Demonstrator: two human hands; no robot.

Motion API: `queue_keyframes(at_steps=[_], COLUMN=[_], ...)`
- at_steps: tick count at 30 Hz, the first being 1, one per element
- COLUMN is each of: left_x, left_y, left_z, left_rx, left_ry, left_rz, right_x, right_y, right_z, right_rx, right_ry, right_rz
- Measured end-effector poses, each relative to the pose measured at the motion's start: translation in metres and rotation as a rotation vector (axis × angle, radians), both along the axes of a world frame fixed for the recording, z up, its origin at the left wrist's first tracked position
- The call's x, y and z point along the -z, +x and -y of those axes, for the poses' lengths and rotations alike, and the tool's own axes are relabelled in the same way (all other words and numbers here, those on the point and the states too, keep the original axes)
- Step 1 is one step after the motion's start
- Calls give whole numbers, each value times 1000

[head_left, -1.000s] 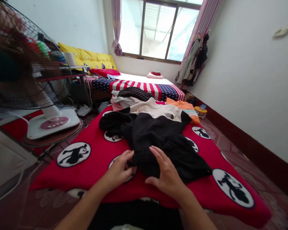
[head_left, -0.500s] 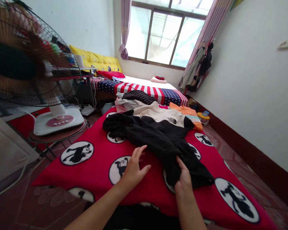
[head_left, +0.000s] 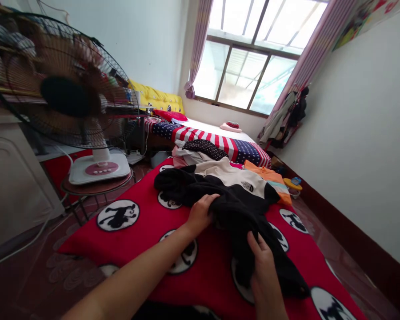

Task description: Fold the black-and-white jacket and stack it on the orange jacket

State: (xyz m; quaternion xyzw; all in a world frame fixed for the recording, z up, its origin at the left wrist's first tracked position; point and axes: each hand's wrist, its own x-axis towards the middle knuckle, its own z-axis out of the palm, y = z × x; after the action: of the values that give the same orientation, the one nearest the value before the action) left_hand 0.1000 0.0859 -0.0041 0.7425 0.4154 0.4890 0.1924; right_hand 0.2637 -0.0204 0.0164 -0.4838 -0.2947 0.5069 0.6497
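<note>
On the monkey-print red blanket (head_left: 93, 246), the black-and-cream sweatshirt (head_left: 240, 195) stretches from near the far edge toward the near right corner, its black fabric gripped by the left hand (head_left: 200, 214) and right hand (head_left: 262, 258). Beyond stand a flag-patterned bed (head_left: 216, 141) and window (head_left: 243, 75).

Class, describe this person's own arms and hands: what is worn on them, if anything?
Each grip is a bare, ungloved human hand: left hand, right hand. The tapering, bare left forearm and bare right forearm show no sleeve, watch, bracelet, marking or cable. Rings cannot be ruled out: each hand is partly hidden.
</note>
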Motion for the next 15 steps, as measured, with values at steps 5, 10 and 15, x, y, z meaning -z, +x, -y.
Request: queue_keyframes(at_steps=[5,10,15], left_x=[-47,-113,-86], left_y=[-68,-155,-218], left_z=[-10,12,32], left_rx=[-92,-162,-100], left_ry=[150,271,-147], left_rz=[-51,-408,-970], right_x=[-5,-18,-12], right_y=[-2,-20,5], right_z=[2,22,27], right_rx=[71,-349,-203], right_ry=[122,262,373], right_rz=[257,794,904])
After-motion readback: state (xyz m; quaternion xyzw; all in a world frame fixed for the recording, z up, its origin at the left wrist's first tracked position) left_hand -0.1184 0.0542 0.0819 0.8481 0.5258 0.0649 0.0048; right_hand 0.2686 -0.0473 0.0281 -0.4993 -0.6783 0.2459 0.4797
